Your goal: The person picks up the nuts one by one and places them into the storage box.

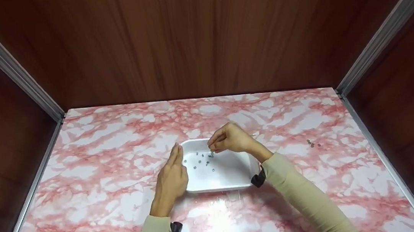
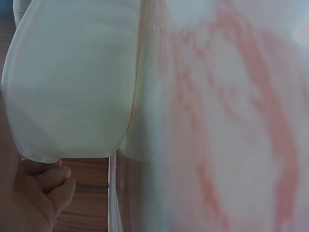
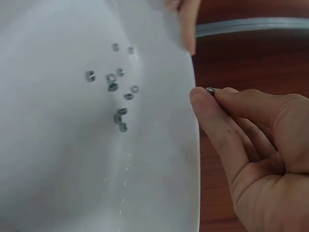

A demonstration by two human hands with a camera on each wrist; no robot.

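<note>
A white plastic tray [image 1: 232, 171] sits on the table with several small metal nuts [image 3: 120, 113] scattered inside. The left hand [image 1: 171, 177] is at the tray's left end and holds its rim; in the left wrist view its curled fingers [image 2: 53, 186] show beside the tray's corner. Over the far part of the tray is the right hand [image 1: 232, 139]. Between its thumb and index finger it pinches one small nut [image 3: 211, 91], seen in the right wrist view just outside the rim's outline.
A few small nuts [image 1: 312, 143] lie on the table to the right of the tray. The pink-and-white marbled table [image 1: 101, 173] is bounded by brown wood-grain panels [image 1: 191, 40] at the back and sides, with metal strips [image 1: 390, 27] at the corners.
</note>
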